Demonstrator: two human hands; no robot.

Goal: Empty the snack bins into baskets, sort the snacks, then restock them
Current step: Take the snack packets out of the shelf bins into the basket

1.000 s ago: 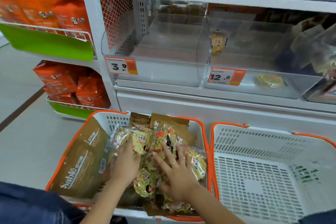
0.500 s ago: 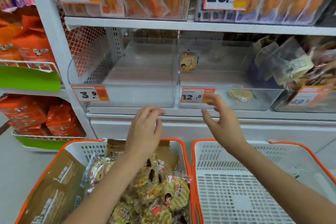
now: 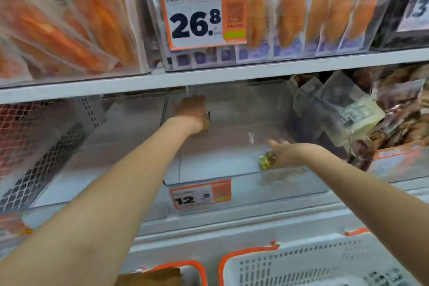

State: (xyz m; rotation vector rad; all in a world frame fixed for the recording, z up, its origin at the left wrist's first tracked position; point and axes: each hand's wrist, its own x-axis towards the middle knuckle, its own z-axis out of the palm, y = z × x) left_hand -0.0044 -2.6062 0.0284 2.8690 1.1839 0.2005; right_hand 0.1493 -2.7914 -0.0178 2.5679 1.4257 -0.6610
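Clearing the last stragglers out of the clear middle bin (image 3: 243, 188), the one with the orange tag (image 3: 200, 194) on its front lip. Reaching deep with the left hand (image 3: 189, 111) to the back wall, fingers closing round a brownish snack pack (image 3: 206, 121) that is showing only as an edge beside the palm. Reaching in nearer the front with the right hand (image 3: 286, 153), fingers partly spread and touching a small yellow-green snack packet (image 3: 267, 160) on the bin floor; too blurred for telling whether pinching it or only resting on it. Waiting below, a white basket with orange rim (image 3: 246, 254) at lower right and a second orange-rimmed basket (image 3: 197, 268) with brown bags (image 3: 151, 277) at lower left.

Doing this well probably meaning: getting a full pinch on each crinkly wrapper before lifting, drawing both arms straight back over the low front lip rather than dragging across it, and keeping the right forearm away from the heaped dark packs (image 3: 394, 118) in the neighbouring bin, likely to spill if nudged. Dropping both with their own kind below.

Reading what is legible: "26.8" in bold black on the upper shelf tag (image 3: 197, 16), with a QR block beside it; "12" and a smeared decimal on the bin tag; "13" on a tag (image 3: 416, 10) cut off at far right. Small print too blurred for reading.
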